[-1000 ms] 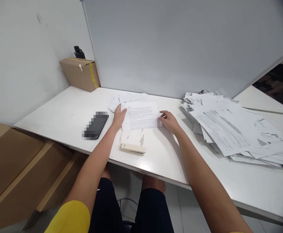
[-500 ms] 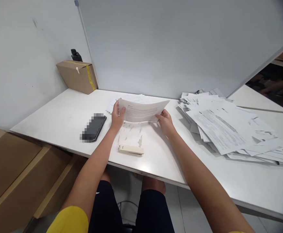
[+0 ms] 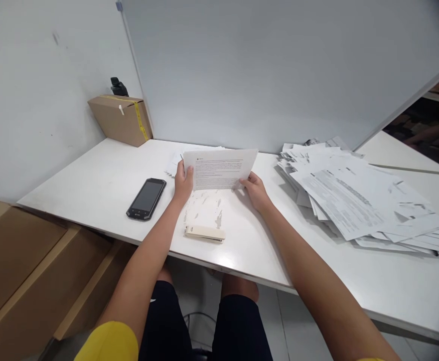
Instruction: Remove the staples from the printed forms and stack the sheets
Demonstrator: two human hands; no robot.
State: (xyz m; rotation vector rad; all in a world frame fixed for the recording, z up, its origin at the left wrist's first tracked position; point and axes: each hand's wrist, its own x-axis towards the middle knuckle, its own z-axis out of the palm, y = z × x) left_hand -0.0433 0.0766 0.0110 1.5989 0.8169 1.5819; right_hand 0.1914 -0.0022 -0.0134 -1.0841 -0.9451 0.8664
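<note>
Printed paper is held tilted up above the table, its text side facing me; how many sheets it has I cannot tell. My left hand grips its left edge, thumb in front and fingers behind. At the lower right edge, my right hand pinches it between thumb and fingers. A cream stapler lies on the table nearer to me, below the paper. To the left of my left hand rests a black phone. Behind the held paper, other white sheets lie partly hidden.
A large untidy pile of printed papers covers the right part of the white table. At the back left stands a taped cardboard box with a black object behind it. More cardboard boxes sit below at the left. A grey partition closes the back.
The paper has tilted more upright and flattened, so its printed face shows more fully. Both hands keep hold of it, nearly in place. The stapler and pile have not moved on the table.
</note>
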